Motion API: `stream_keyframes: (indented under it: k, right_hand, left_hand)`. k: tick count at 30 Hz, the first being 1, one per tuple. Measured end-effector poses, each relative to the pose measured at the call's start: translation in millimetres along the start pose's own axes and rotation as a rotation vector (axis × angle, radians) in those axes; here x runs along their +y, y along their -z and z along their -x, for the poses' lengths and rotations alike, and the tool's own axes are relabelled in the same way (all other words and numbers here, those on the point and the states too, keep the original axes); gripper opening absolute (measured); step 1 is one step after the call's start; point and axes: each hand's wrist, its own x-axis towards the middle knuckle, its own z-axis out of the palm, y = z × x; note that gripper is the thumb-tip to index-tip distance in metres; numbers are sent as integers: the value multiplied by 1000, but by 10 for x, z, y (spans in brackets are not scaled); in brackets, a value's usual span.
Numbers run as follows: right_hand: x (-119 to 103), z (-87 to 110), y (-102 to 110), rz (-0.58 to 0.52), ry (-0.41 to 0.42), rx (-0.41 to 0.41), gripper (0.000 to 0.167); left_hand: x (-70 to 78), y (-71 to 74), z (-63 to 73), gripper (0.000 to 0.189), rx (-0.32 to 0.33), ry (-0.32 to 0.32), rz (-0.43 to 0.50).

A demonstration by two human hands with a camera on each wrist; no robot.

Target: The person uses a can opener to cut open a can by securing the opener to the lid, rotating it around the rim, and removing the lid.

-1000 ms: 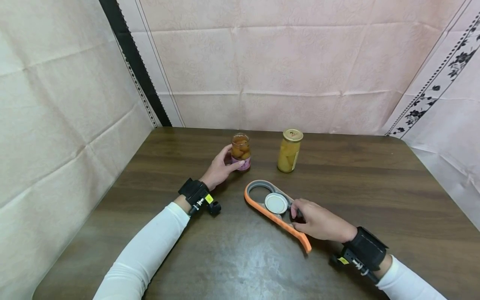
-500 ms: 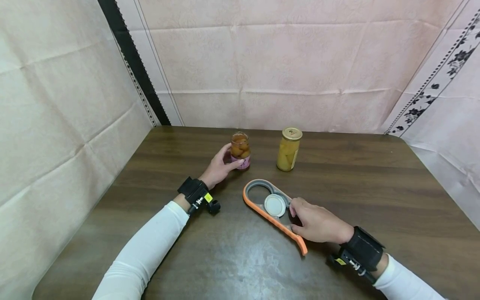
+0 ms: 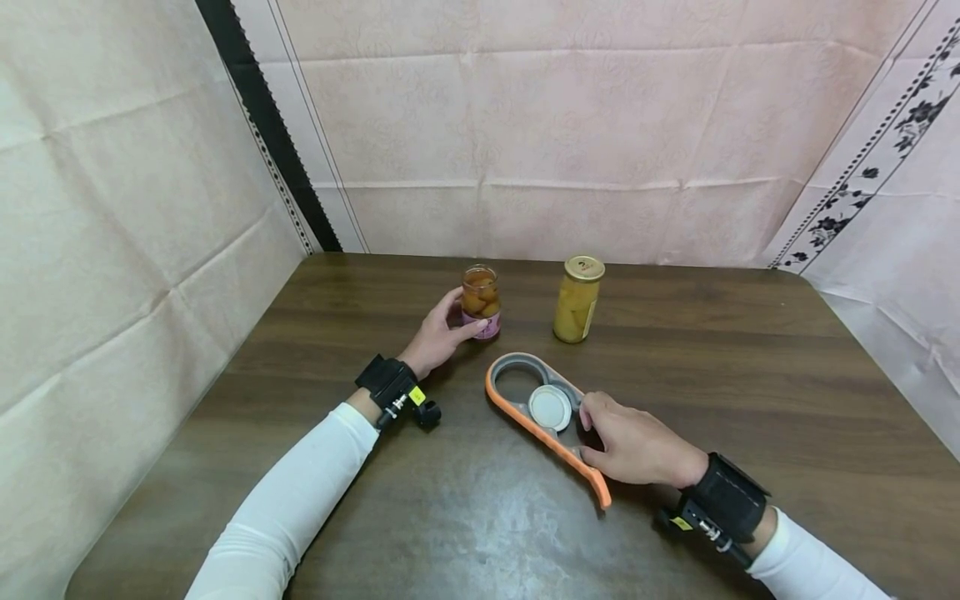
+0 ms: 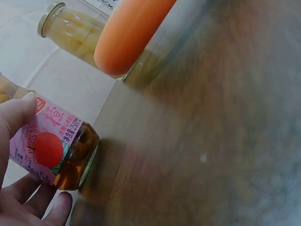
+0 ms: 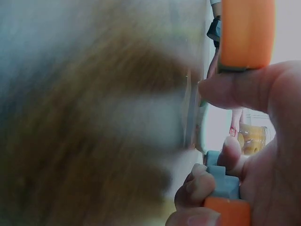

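With my left hand (image 3: pixel 438 340) I hold a small glass jar (image 3: pixel 481 296) of brown fruit by its lower part. Its mouth shows no lid. In the left wrist view the thumb lies over its pink label (image 4: pixel 35 141) and the fingers reach underneath. My right hand (image 3: pixel 641 442) grips a jar opener (image 3: pixel 540 431), orange and grey, with a large round opening at its far end. A pale round lid (image 3: pixel 550 408) sits within the opener's frame. Thumb and fingers are on opposite sides of the opener's orange handles (image 5: pixel 247 35) in the right wrist view.
A taller jar (image 3: pixel 578 304) of yellow fruit with a gold lid stands upright to the right of the small jar. The brown wooden table (image 3: pixel 420 517) ends in front of pale cloth hangings (image 3: pixel 600 150) at the back and sides.
The jar opener has shifted slightly left with my right hand, and its round end has risen a little in view. My left hand and both jars have stayed in place.
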Motion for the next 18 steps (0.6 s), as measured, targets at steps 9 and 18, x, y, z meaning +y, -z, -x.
stream_keyframes:
  k: [9, 18]
  right_hand:
    - [-13, -18, 14, -9, -28, -15, 26]
    - [22, -23, 25, -121, 38, 11, 20]
  left_hand:
    - [-1, 9, -12, 65, -7, -7, 11]
    - [-18, 4, -14, 67, -8, -13, 14]
